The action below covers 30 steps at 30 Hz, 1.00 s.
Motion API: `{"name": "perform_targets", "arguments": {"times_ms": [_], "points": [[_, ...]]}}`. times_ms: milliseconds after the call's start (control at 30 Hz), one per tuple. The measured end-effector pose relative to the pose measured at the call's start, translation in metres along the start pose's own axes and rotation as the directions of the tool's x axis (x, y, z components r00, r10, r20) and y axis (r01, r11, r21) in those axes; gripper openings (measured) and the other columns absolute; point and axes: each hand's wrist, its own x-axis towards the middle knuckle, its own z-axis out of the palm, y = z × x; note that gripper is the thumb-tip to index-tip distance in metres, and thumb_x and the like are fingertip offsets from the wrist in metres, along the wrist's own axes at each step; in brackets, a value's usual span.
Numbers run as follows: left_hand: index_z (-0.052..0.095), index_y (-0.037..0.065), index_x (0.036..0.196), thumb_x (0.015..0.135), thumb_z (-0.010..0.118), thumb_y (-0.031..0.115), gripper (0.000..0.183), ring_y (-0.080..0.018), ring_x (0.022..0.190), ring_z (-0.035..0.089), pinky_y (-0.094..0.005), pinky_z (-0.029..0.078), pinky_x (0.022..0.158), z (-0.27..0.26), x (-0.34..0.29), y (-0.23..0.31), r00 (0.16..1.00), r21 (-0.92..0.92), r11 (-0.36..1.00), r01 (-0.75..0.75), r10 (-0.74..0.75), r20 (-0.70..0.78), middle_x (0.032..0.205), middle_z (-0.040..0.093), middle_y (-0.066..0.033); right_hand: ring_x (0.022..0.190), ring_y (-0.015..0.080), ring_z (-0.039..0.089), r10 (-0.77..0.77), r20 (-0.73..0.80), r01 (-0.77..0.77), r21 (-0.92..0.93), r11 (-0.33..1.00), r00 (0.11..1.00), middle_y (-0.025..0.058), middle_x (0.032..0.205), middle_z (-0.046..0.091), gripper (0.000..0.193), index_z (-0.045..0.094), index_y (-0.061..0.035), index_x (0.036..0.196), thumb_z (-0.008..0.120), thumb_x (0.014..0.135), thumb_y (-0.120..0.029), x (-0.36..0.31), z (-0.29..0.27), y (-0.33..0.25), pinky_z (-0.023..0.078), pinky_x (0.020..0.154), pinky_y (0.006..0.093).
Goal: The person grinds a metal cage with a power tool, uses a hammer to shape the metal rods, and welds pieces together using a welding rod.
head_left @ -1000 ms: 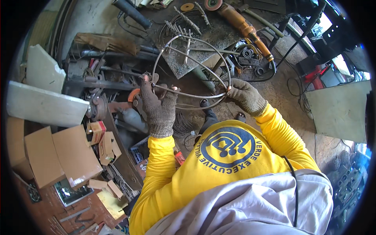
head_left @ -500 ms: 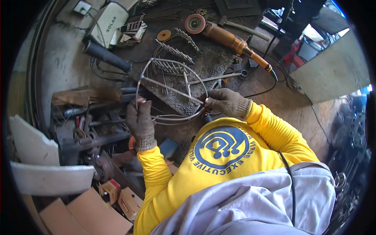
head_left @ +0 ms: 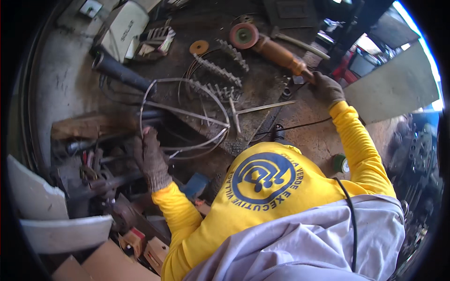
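A thin metal rod frame (head_left: pixel 187 114), bent into a rounded loop with a straight crossbar, hangs over the workbench. My left hand (head_left: pixel 152 161), in a brown knitted glove, closes on its near-left side. My right hand (head_left: pixel 326 89), gloved alike, is wrapped around the rear end of an orange angle grinder (head_left: pixel 281 55). The grinder lies at the far right of the bench, its round abrasive disc (head_left: pixel 244 36) facing up. Under and beyond the frame are several notched or twisted metal pieces (head_left: pixel 218 71). A long metal bar (head_left: pixel 265 107) rests right of the frame.
Beyond the grinder lies a hammer (head_left: pixel 302 45). A dark pipe (head_left: pixel 123 72) and a pale box (head_left: pixel 124 33) stand at the far left. Metal scrap and cardboard (head_left: pixel 115 262) crowd the lower left. A pale panel (head_left: pixel 396 84) leans at right; a green can (head_left: pixel 341 163) sits beside my right arm.
My right hand has let go of the rod frame and moved right and away onto the grinder's handle. My left hand has shifted the frame slightly left.
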Motion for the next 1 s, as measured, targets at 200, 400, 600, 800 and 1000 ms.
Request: {"name": "perform_targets", "arguments": {"times_ms": [200,400,600,800,1000], "points": [[0.069,0.012,0.104,0.092,0.076,0.029,0.022,-0.005,0.041,0.044,-0.0213,0.031,0.036,0.031,0.003,0.03,0.999,0.03,1.0,0.001,-0.002,0.036,0.068,0.056,0.005,0.099,0.0389,0.069,-0.128,0.016,0.126,0.101,0.987,0.992,0.0215,0.099,0.071,0.039,0.065,-0.0072,0.109,0.069,0.089,-0.04,0.041,-0.023,0.016,0.052,0.08,0.0494],[0.069,0.012,0.105,0.094,0.072,0.035,0.026,-0.0045,0.041,0.044,-0.0204,0.03,0.036,0.051,0.014,0.049,0.994,0.182,0.983,-0.023,0.003,0.11,0.069,0.057,0.0061,0.102,0.0382,0.068,-0.226,0.062,0.209,0.213,0.955,0.972,0.0211,0.105,0.07,0.042,0.068,-0.0062,0.113,0.07,0.089,-0.041,0.075,-0.025,-0.004,0.051,0.086,0.0471],[0.069,0.013,0.113,0.096,0.068,0.036,0.028,-0.0037,0.046,0.043,-0.0216,0.038,0.039,0.066,0.022,0.072,0.982,0.309,0.948,-0.072,0.012,0.19,0.073,0.056,0.0053,0.104,0.0389,0.068,-0.19,0.032,0.178,0.223,0.958,0.981,0.0215,0.105,0.072,0.042,0.069,-0.0067,0.115,0.068,0.09,-0.041,0.098,-0.025,-0.02,0.052,0.089,0.0467],[0.069,0.011,0.11,0.096,0.068,0.036,0.029,-0.0052,0.046,0.043,-0.023,0.037,0.039,0.072,0.03,0.077,0.978,0.397,0.912,-0.098,0.013,0.21,0.075,0.056,0.0037,0.102,0.0383,0.069,-0.209,0.019,0.205,0.121,0.971,0.978,0.0207,0.106,0.072,0.039,0.072,-0.0095,0.115,0.065,0.092,-0.04,0.092,-0.039,-0.035,0.053,0.089,0.0473],[0.07,0.009,0.108,0.095,0.068,0.036,0.031,-0.0066,0.046,0.046,-0.0242,0.039,0.04,0.07,0.049,0.083,0.958,0.404,0.91,-0.093,-0.029,0.286,0.076,0.058,0.002,0.104,0.0366,0.069,-0.141,-0.064,0.148,0.116,0.982,0.988,0.0195,0.107,0.072,0.04,0.073,-0.0104,0.113,0.068,0.089,-0.042,0.104,-0.021,-0.049,0.054,0.089,0.0468]]}}
